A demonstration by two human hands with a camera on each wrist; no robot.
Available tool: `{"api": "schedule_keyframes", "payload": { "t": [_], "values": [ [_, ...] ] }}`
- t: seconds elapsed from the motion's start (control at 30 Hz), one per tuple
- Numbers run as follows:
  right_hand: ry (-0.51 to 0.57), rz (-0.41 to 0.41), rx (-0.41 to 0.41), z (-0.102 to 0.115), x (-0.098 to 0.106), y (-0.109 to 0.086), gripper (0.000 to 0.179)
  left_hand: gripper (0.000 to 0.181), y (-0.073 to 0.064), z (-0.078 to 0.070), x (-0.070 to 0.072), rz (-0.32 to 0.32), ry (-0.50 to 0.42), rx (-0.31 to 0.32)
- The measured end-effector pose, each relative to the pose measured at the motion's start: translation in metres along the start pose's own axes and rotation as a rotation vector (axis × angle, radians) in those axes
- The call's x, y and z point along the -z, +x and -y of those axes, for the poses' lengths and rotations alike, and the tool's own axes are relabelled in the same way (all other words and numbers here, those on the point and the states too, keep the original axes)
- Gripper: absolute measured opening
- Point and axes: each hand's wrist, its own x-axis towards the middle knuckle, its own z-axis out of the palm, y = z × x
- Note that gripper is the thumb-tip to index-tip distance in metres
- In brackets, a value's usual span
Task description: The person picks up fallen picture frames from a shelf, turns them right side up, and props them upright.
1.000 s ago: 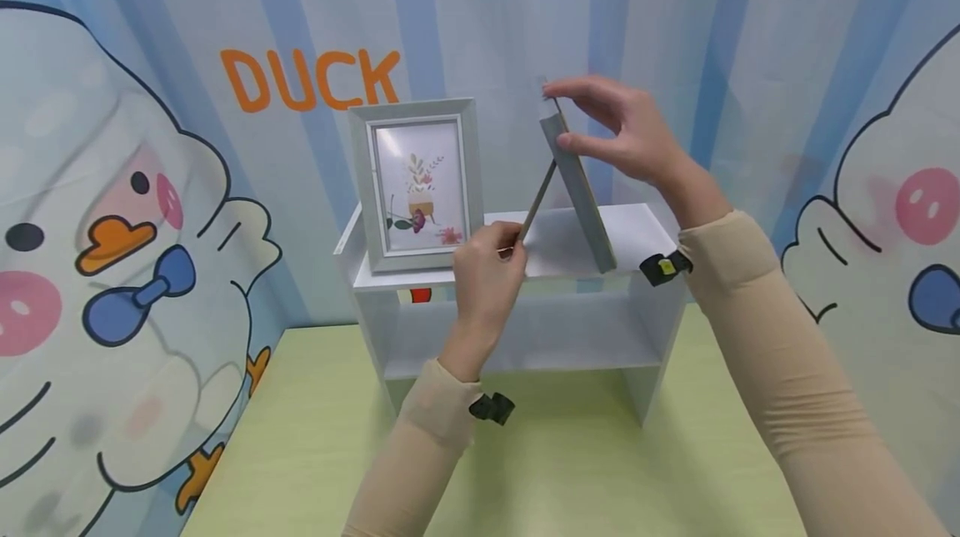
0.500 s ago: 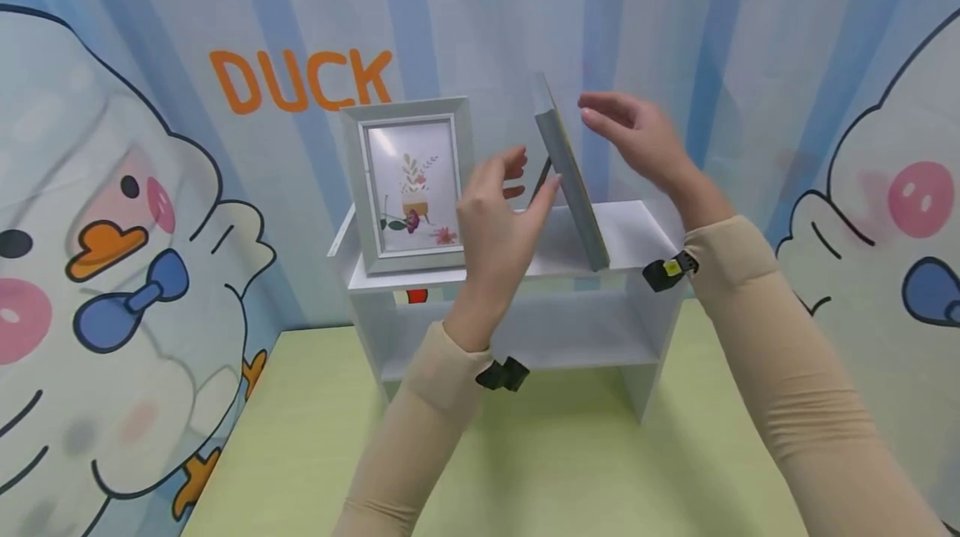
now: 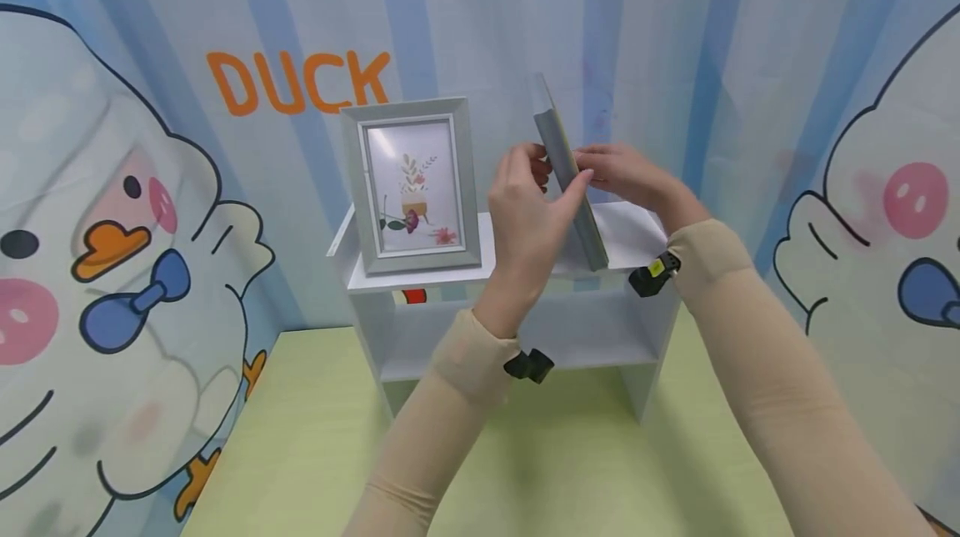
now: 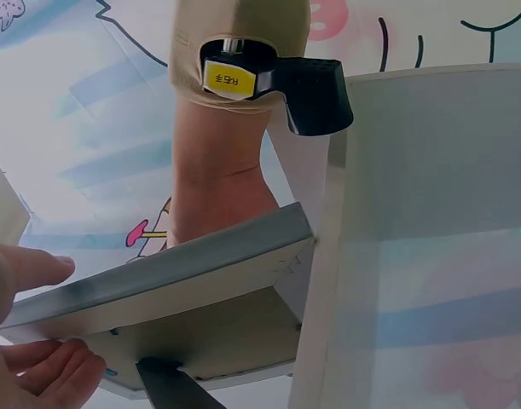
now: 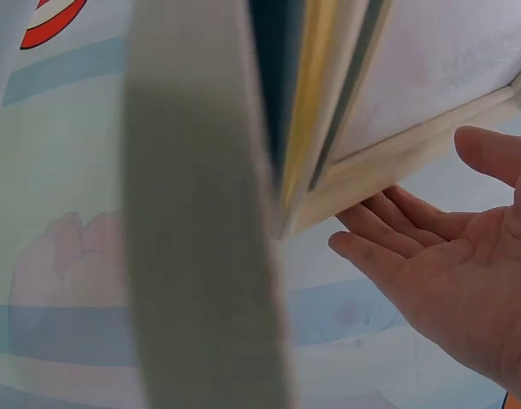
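Note:
A grey picture frame (image 3: pixel 573 195) stands on the right of the shelf top, turned edge-on in the head view and leaning. My left hand (image 3: pixel 528 212) is round its near edge. The thumb lies on one side and the curled fingers (image 4: pixel 64 371) on the back, close to the dark support leg (image 4: pixel 175 383). On the frame's front side, my right hand (image 3: pixel 630 174) has its fingertips by the frame. Its fingers (image 5: pixel 396 226) are nearly straight, with the thumb apart, in the right wrist view. Their exact contact is partly hidden.
Another grey picture frame (image 3: pixel 412 187) with a flower print stands on the shelf top's left. The white two-tier shelf (image 3: pixel 525 337) stands on a yellow-green table (image 3: pixel 585 470). A duck-printed curtain (image 3: pixel 495 20) hangs behind it.
My left hand has let go of the support leg and moved right to the frame's edge. My right hand left the frame's upper edge, then came lower along its front side.

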Motion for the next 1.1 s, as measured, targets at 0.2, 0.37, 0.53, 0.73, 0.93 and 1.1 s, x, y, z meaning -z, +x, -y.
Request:
{"api": "schedule_keyframes", "payload": {
  "t": [0.2,0.37,0.53,0.73,0.93,1.1],
  "values": [
    [0.0,0.02,-0.01,-0.006,-0.005,0.005,0.055,0.036,0.0,0.002,-0.007,-0.028,0.033,-0.002],
    [0.05,0.027,-0.005,-0.009,-0.005,0.006,0.055,0.033,-0.001,0.003,-0.006,-0.04,0.019,-0.001],
    [0.088,0.043,-0.004,-0.009,-0.004,0.005,0.058,0.03,0.001,0.009,-0.001,-0.044,-0.017,-0.001],
    [0.088,-0.004,-0.017,-0.009,-0.004,-0.004,0.056,0.026,0.006,0.018,0.012,-0.008,-0.056,0.025],
    [0.016,-0.094,-0.053,-0.009,-0.004,-0.017,0.059,0.025,0.015,0.029,0.022,0.031,-0.04,0.082],
    [-0.057,-0.175,-0.093,-0.008,-0.005,-0.028,0.056,0.03,0.022,0.033,0.026,0.051,-0.021,0.146]
  ]
}}
